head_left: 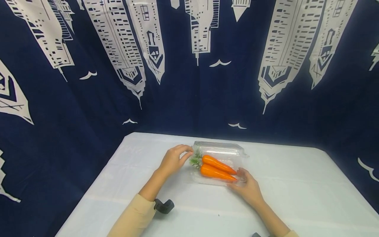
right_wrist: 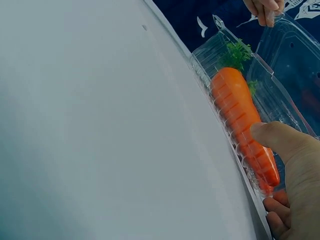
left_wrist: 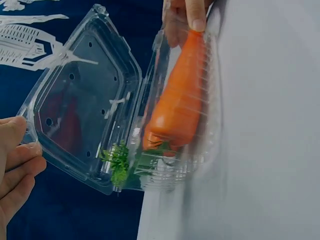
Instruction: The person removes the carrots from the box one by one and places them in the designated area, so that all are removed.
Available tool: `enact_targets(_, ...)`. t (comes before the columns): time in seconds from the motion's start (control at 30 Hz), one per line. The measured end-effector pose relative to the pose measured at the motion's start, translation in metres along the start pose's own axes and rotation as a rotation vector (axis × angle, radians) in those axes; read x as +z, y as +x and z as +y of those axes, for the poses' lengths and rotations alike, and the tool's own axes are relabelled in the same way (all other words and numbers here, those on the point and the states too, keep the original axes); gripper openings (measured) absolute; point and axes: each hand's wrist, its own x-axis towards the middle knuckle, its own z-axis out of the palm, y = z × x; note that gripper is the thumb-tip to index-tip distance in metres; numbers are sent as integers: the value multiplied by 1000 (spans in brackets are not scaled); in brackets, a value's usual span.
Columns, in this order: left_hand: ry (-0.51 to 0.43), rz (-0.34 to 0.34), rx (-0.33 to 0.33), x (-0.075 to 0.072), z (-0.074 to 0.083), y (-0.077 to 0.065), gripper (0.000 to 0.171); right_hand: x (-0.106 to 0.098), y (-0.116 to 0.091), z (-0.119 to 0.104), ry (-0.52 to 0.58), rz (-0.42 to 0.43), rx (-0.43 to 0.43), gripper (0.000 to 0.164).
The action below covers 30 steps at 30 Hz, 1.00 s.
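A clear plastic clamshell container (head_left: 197, 179) lies on the table with two orange carrots (head_left: 217, 172) side by side in its base. Their green leafy tops (head_left: 195, 161) point left, and some fronds poke up by the hinge in the left wrist view. The raised, vented lid (left_wrist: 82, 110) tilts back from the base. My left hand (head_left: 174, 159) pinches the lid's left edge between thumb and fingers. At the other end, my right hand (head_left: 248, 188) grips the base near the carrot tips, its thumb over the rim by the front carrot and its fingers around the end wall.
A white cloth covers the table (head_left: 296, 184). Behind it hangs a dark blue curtain (head_left: 183, 108) printed with white buildings and birds. A black wrist camera (head_left: 164, 206) sits on the left forearm, beside the tan sleeve (head_left: 134, 214).
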Motion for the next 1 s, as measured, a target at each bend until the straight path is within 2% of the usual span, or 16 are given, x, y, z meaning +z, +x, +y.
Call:
enact_targets(0.17,25,27,-4,0,-2,10,9,0,-1,1,-10,-1,7,88)
enact_targets(0.33,-5,76,2,1,-6,20,11,0,-2,1,-11,6,3,87)
enact_targets(0.6,-19,111,-13,4,-14,36,12,1,-1,5,-8,32,-22,84)
enact_targets(0.83,-32,93,1,4,-19,50,12,0,-1,3,-12,40,-23,82)
enact_targets(1.0,-45,75,-37,-1,-21,59,13,0,-1,1,-2,53,-44,81)
